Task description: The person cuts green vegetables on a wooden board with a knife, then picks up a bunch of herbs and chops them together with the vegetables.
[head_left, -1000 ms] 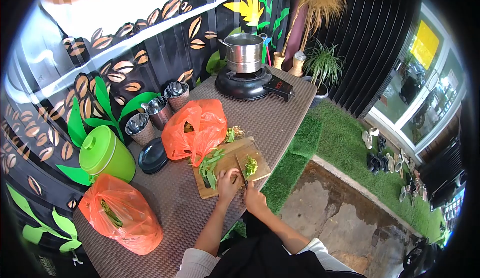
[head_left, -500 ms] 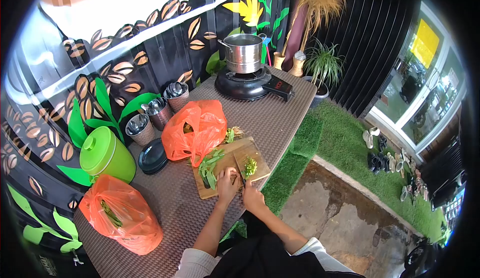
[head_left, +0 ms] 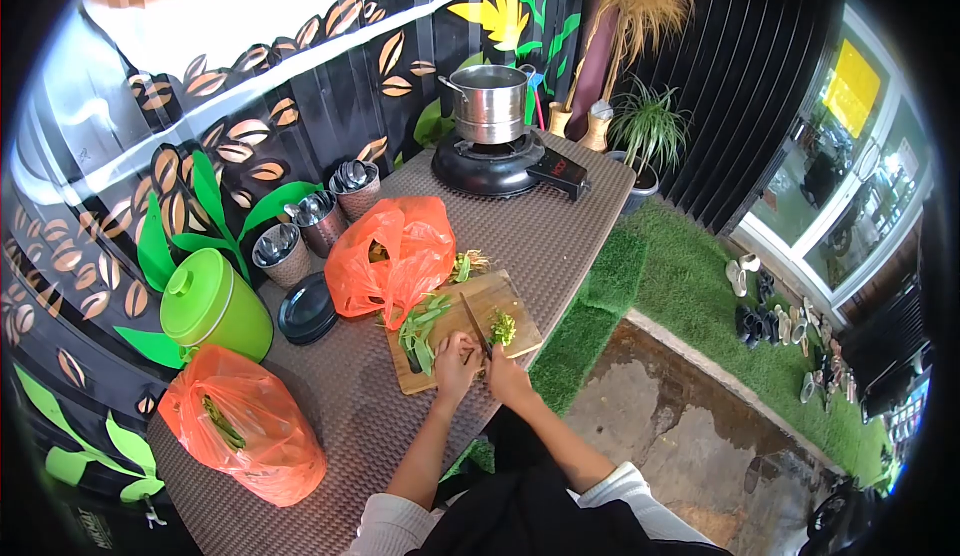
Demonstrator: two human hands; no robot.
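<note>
A wooden cutting board [head_left: 448, 328] lies near the table's edge in front of me. My right hand [head_left: 508, 377] is closed around the handle of a knife [head_left: 474, 320], its blade pointing away from me over the board. My left hand [head_left: 457, 364] rests on the board just left of the blade, with bent fingers pressed together; what they hold is hidden. Long leafy greens [head_left: 422, 332] lie on the board beyond and left of that hand. To the right of the blade sits a small pile of chopped greens [head_left: 502, 329].
Orange plastic bags stand beyond the board [head_left: 395, 246] and at left [head_left: 255, 436]. Behind are dark plates [head_left: 307, 311], a green lidded container [head_left: 215, 306] and several cups of cutlery [head_left: 320, 221]. A metal pot [head_left: 490, 106] sits on a black stove [head_left: 487, 168] at the far end.
The knife blade has tilted and its tip has swung slightly left and away, while my right hand has shifted a little. My left hand stays in nearly the same place.
</note>
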